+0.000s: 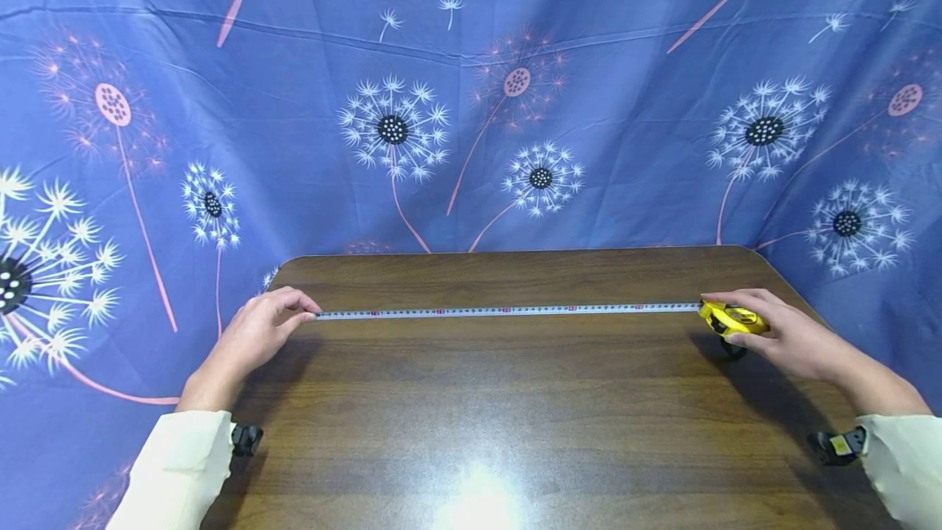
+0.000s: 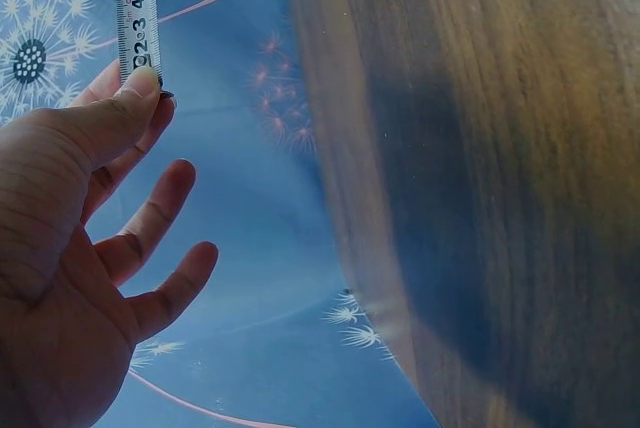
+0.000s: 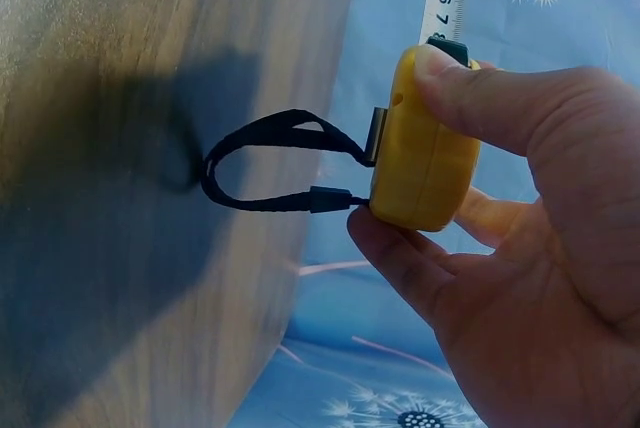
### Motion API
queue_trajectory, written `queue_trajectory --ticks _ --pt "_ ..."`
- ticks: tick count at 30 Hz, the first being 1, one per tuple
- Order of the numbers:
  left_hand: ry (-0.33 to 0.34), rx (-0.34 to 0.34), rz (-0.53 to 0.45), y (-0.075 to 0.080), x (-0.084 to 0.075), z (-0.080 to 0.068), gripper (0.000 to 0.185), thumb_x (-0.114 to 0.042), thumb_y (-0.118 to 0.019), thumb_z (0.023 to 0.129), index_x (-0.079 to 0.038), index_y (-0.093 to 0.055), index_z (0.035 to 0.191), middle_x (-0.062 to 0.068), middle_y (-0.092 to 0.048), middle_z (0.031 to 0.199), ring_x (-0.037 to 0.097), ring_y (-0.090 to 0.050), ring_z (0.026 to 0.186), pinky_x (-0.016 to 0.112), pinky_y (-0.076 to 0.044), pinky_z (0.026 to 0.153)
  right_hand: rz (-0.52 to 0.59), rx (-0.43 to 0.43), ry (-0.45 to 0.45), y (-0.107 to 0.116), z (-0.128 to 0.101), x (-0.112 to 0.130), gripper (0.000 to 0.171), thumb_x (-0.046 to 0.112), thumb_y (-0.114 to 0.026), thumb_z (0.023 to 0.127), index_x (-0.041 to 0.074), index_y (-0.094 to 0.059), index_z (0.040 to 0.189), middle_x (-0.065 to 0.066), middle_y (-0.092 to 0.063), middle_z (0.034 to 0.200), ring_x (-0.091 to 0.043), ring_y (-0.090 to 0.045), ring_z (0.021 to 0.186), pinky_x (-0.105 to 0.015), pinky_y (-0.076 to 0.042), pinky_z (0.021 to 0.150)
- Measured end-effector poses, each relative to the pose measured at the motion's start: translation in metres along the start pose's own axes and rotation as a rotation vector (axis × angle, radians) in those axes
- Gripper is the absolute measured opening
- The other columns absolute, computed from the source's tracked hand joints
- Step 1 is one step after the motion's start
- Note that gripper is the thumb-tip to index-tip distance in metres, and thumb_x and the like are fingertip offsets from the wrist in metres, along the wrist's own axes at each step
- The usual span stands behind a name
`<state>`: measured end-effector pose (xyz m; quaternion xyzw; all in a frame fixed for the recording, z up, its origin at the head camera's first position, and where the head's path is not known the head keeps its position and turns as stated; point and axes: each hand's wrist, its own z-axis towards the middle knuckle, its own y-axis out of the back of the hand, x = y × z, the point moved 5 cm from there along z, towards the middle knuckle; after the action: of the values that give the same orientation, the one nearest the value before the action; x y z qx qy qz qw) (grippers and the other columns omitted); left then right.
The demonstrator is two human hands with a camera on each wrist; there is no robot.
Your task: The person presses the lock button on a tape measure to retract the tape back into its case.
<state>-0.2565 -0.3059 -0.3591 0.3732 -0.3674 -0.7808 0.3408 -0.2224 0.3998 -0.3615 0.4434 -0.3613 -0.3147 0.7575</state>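
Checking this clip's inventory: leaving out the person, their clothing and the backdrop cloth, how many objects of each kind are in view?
Yellow retractable tape measure: 1
Wood-grain table: 1
Black wrist-worn devices: 2
Total: 4

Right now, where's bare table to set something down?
Largest patch: the tabletop on the near side of the tape blade, between the sleeves. A narrower strip lies beyond it, up to the blue cloth. Crowded: left end, where the left hand pinches the tip; right end, with the right hand, yellow case and strap. Gap under blade: can't tell.
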Motion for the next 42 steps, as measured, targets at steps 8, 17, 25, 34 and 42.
queue_trajectory --ticks 8,17,25,34,42 --pt "-0.009 0.012 0.001 -0.001 -0.002 0.002 0.013 -0.008 -0.077 0.092 -0.02 -0.075 0.096 -0.001 -0.075 0.101 0.029 -0.069 0.093 0.052 -0.049 0.081 -0.006 0.012 -0.007 0.0 0.0 0.004 0.069 -0.003 -0.083 0.082 0.014 -0.059 0.144 -0.012 -0.056 0.13 0.005 -0.042 0.114 -0.025 -0.048 0.074" --pt "-0.037 -0.002 -0.002 -0.002 -0.004 0.003 0.014 -0.007 -0.078 0.091 -0.02 -0.075 0.096 -0.002 -0.075 0.099 0.026 -0.07 0.09 0.05 -0.05 0.079 -0.009 0.032 -0.01 0.0 0.0 0.009 0.067 -0.001 -0.082 0.084 0.015 -0.058 0.145 -0.01 -0.056 0.13 0.003 -0.044 0.113 -0.027 -0.048 0.074" --pt "-0.034 0.001 -0.007 -0.004 -0.001 0.004 0.015 -0.006 -0.078 0.091 -0.02 -0.075 0.096 -0.002 -0.075 0.099 0.025 -0.07 0.089 0.049 -0.05 0.078 -0.013 0.036 -0.02 0.0 0.001 0.013 0.067 -0.001 -0.083 0.084 0.015 -0.058 0.145 -0.013 -0.056 0.131 0.004 -0.043 0.113 -0.03 -0.049 0.073" --pt "-0.022 0.018 -0.01 -0.006 -0.001 0.004 0.016 -0.005 -0.077 0.091 -0.02 -0.074 0.096 -0.001 -0.075 0.099 0.026 -0.069 0.09 0.051 -0.047 0.081 -0.018 0.044 -0.029 -0.001 0.003 0.016 0.067 0.001 -0.082 0.085 0.016 -0.057 0.145 -0.013 -0.056 0.132 -0.001 -0.046 0.112 -0.032 -0.05 0.074" --pt "-0.018 0.027 -0.015 -0.009 0.0 0.005 0.016 -0.005 -0.077 0.091 -0.02 -0.075 0.097 0.0 -0.075 0.1 0.028 -0.069 0.092 0.053 -0.048 0.082 -0.009 0.031 -0.014 -0.004 0.006 0.019 0.067 0.0 -0.082 0.085 0.017 -0.058 0.145 -0.009 -0.056 0.13 -0.003 -0.049 0.11 -0.029 -0.049 0.075"
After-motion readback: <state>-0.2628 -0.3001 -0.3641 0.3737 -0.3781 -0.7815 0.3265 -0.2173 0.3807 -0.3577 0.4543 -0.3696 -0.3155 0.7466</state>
